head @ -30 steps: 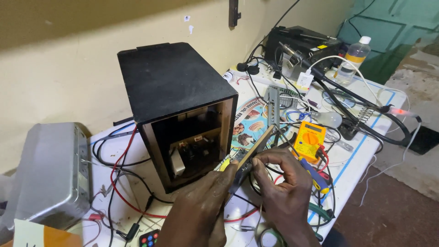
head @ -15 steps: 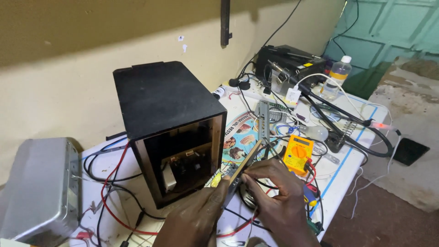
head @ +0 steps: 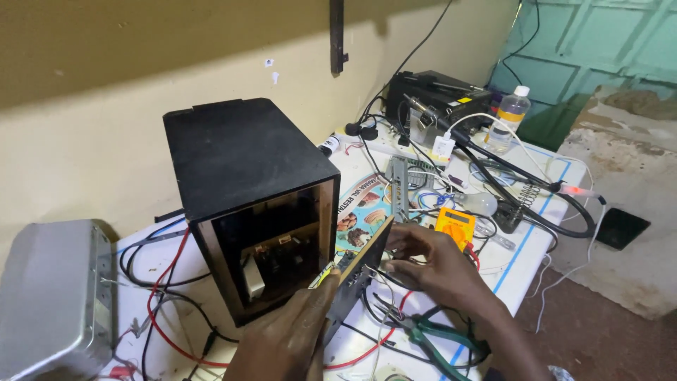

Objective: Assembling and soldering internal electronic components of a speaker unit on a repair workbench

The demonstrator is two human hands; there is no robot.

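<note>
Beside the open black speaker box [head: 247, 183], both hands are holding its panel [head: 360, 264].
Left hand [head: 289, 339] is gripping the panel's lower edge; right hand [head: 437, 264] is closing its grip on the upper end.

Left hand [head: 293, 339] cut off by bottom edge. Grey box [head: 53, 296] cut by left edge. Parts inside black box [head: 275, 257] too dark to be told.

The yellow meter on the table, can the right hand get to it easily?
Probably yes. The right hand is right beside the yellow meter, with only thin wires between, though its fingers are busy on the panel.
</note>
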